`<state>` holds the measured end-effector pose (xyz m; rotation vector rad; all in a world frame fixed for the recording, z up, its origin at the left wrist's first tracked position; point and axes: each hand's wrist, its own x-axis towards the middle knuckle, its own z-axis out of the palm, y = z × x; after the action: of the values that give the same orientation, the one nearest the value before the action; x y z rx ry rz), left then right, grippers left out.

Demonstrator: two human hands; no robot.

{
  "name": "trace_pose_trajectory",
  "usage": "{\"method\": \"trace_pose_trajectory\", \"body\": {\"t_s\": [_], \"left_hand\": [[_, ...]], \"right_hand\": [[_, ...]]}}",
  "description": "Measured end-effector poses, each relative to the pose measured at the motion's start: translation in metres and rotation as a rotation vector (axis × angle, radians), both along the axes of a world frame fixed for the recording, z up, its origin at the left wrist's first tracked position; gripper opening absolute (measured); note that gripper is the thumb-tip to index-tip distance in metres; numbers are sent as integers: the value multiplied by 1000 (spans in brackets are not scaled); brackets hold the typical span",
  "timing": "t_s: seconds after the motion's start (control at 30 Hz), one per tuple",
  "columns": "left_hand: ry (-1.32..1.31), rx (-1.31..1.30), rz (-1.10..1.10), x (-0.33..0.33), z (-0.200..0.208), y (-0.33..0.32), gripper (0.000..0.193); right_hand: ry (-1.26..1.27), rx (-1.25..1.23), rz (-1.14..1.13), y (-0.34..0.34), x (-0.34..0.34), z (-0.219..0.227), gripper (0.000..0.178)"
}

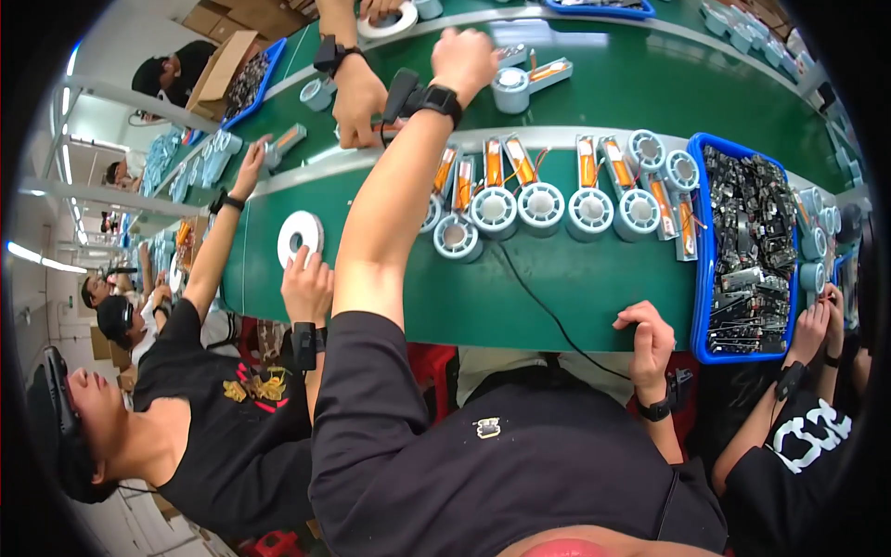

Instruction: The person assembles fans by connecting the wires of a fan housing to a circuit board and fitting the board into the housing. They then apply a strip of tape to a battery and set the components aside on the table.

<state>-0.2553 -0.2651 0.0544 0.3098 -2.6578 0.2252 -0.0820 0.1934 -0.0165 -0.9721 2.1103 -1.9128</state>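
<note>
My left hand (pixel 464 63) reaches over the rail to the far belt, fingers curled. It is beside a light-blue handheld fan housing (pixel 510 91) with an open handle; what is under its fingers is hidden. My right hand (pixel 650 342) hovers at the near table edge, loosely bent fingers apart, holding nothing. Between my hands, along the rail, lie several light-blue fan housings (pixel 494 212) with round slotted heads. Orange-wrapped batteries (pixel 522 160) show in their handles, some with thin wires.
A blue tray (pixel 703 278) full of small black circuit boards stands at right. A black cable (pixel 548 311) crosses the green table (pixel 445 311). Near a neighbour's hand (pixel 308 283) lies a white tape roll (pixel 288 239). Another person's hand (pixel 358 107) works beyond my left forearm.
</note>
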Motion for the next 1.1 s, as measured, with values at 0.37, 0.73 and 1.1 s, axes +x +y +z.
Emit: {"method": "trace_pose_trajectory", "body": {"t_s": [0.37,0.73,1.1], "left_hand": [[-194,303,-71,37,12,68,54],[-276,325,-445,241,90,230,36],[-126,392,-311,237,-15,242,32]], "right_hand": [[-70,41,33,8,2,-4,26],[273,486,-249,79,-60,93,29],[515,1046,-399,182,-193,-4,42]]}}
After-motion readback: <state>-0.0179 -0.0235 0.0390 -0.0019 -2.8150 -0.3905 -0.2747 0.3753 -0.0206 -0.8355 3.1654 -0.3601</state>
